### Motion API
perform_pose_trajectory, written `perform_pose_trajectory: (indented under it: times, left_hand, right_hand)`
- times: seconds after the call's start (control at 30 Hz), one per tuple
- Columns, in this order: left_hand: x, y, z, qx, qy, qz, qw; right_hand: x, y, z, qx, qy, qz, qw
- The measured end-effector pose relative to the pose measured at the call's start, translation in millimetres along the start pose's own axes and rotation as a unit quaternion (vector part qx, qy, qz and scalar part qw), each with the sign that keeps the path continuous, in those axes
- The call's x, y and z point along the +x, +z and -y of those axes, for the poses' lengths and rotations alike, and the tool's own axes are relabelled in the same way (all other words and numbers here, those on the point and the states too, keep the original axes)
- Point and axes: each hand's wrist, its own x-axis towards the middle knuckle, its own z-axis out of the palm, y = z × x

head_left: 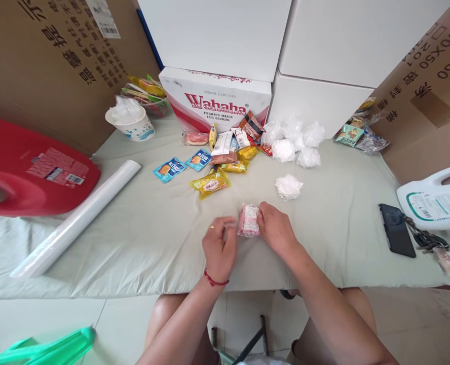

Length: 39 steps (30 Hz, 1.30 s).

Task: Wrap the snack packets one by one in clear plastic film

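Observation:
Close to the table's front edge, my right hand [277,226] pinches the right side of a small pink-and-white packet [249,221] in clear plastic. The packet rests on the cloth, its right edge hidden by my fingers. Just to its left hovers my left hand [220,246], with a red string bracelet at the wrist. Its fingers are loosely bent and apart, blurred at the tips, and hold nothing. Beyond the right hand lies a crumpled white plastic bundle [288,187]. A yellow snack packet [210,184] lies farther off to the left.
Snack packets [228,147] and white plastic bundles [284,150] gather before a Wahaba-style printed carton [217,101]. Left are a paper cup [130,121], plastic film roll [80,218] and red jug [38,170]. Right are a phone [397,230], keys [426,237] and white bottle [434,200].

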Motion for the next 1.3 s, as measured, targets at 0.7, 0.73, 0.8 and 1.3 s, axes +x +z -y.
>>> perform_pose_trajectory:
  times: [0.7,0.73,0.8,1.3]
  left_hand:
    - [-32.0,27.9,-40.7,0.043,0.338,-0.061,0.938]
    - [-34.7,28.9,-40.9,0.033,0.350,-0.027,0.936]
    - [-39.0,31.1,-40.5,-0.005,0.364,0.068,0.929]
    - [8.6,14.0,6.8,0.004,0.207,0.137,0.969]
  right_hand:
    - [-80.6,10.9,-4.0,0.709,0.075,-0.053,0.699]
    - [-82.1,8.5,-7.5,0.712,0.084,-0.038,0.696]
    - [-83.9,7.1,-17.2,0.685,0.107,-0.032,0.720]
    - [-17.5,-96.1,-267.9,0.567,0.282,-0.398,0.664]
